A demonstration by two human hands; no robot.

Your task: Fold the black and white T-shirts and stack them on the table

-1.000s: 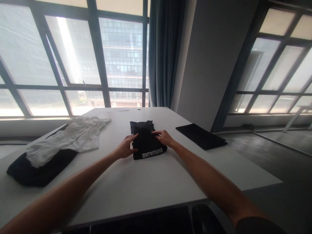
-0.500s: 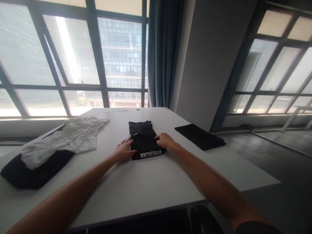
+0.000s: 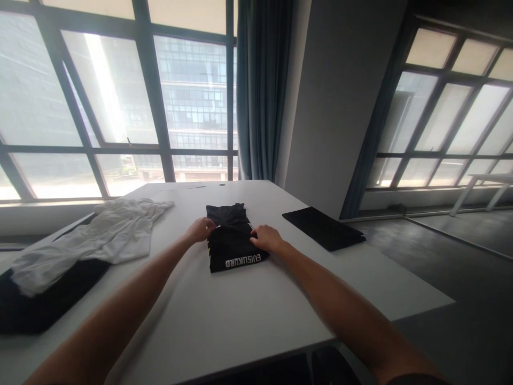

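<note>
A black garment (image 3: 232,247) lies partly folded on the white table (image 3: 224,315) in front of me, white block lettering along its near edge. Its kind I cannot tell for certain. My left hand (image 3: 201,230) pinches the left edge of the folded layer, fingers pressed together. On the opposite side my right hand (image 3: 266,238) grips the right edge, fingers curled in. Beyond both hands, the far part of the garment lies flat and a little wrinkled.
A crumpled white cloth (image 3: 100,230) lies on the left, partly over a black cloth (image 3: 56,299). A flat, folded black cloth (image 3: 323,227) rests near the table's right edge. Behind are windows, a blue curtain (image 3: 262,91) and a pillar (image 3: 340,96).
My left hand has gone from lying spread on the garment's left side to pinching its edge farther up. The right hand stays at the right edge. The view has shifted slightly.
</note>
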